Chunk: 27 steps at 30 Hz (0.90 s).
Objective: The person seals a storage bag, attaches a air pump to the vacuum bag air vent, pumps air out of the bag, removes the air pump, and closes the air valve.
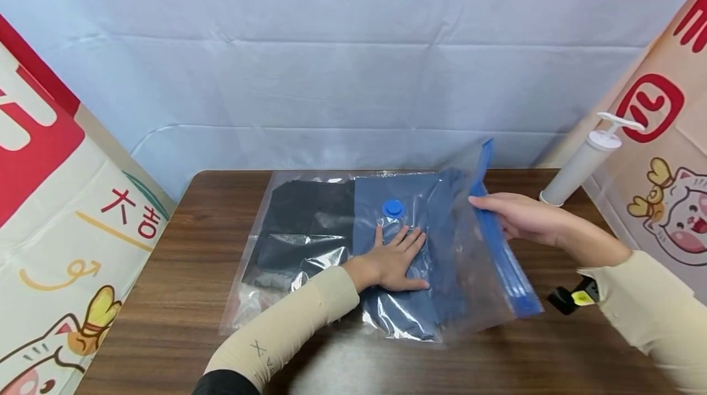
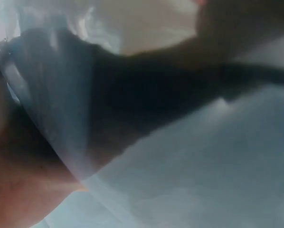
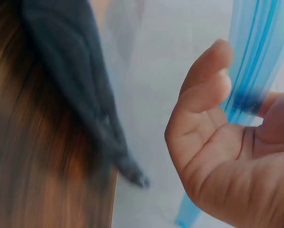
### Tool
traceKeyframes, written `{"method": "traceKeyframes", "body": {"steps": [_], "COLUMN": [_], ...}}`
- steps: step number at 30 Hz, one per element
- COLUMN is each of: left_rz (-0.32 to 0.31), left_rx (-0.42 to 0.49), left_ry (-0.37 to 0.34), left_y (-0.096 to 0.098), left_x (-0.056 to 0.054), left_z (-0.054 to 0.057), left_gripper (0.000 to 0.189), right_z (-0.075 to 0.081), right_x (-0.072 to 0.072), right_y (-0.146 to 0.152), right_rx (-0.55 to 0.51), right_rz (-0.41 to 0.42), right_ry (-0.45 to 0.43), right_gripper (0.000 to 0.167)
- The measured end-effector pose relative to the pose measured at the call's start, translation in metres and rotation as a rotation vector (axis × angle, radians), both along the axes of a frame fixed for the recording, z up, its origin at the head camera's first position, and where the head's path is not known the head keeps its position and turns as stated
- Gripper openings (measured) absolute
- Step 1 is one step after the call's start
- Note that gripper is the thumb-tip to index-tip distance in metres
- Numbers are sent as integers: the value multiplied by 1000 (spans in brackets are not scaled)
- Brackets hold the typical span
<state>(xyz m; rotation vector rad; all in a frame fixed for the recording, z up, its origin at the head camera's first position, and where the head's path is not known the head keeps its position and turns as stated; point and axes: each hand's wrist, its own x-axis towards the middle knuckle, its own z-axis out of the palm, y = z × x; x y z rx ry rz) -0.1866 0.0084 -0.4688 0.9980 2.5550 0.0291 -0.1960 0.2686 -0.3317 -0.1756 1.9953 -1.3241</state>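
A clear vacuum storage bag point(image 1: 477, 284) lies on the table with a dark folded cloth point(image 1: 309, 205) and a blue-grey folded cloth point(image 1: 370, 192) inside. Its round blue valve cap point(image 1: 393, 208) faces up. My left hand point(image 1: 389, 265) rests spread on the bag over the blue-grey cloth, just below the cap. At the bag's raised right end, my right hand point(image 1: 525, 217) pinches the blue zip strip point(image 1: 499, 251). The right wrist view shows the strip point(image 3: 253, 47) between thumb and curled fingers. The left wrist view is blurred, its fingers out of sight.
A white hand pump point(image 1: 580, 165) stands upright at the table's back right corner. The brown wooden table point(image 1: 166, 297) meets a pale cloth backdrop point(image 1: 331, 88) behind. Printed cloths hang at the left point(image 1: 105, 229) and right point(image 1: 652, 156).
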Motion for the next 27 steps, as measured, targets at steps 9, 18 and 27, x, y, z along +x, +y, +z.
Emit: {"method": "traceKeyframes", "body": {"steps": [9,18,27], "left_rz": [3,-32,181], "left_rx": [99,500,868], "left_ry": [-11,-57,-199], "left_y": [-5,-32,-67], "left_x": [-4,-22,-12], "left_z": [4,7,16], "left_gripper": [91,67,41], "right_z": [-8,-22,-26], "right_x": [-12,-19,-19], "right_y": [-76,-105,-109], "right_rx": [-150,-167,-167], "right_rz": [-69,-139,-125], "right_ry": [-43,-39,-19], "right_gripper": [49,53,59]}}
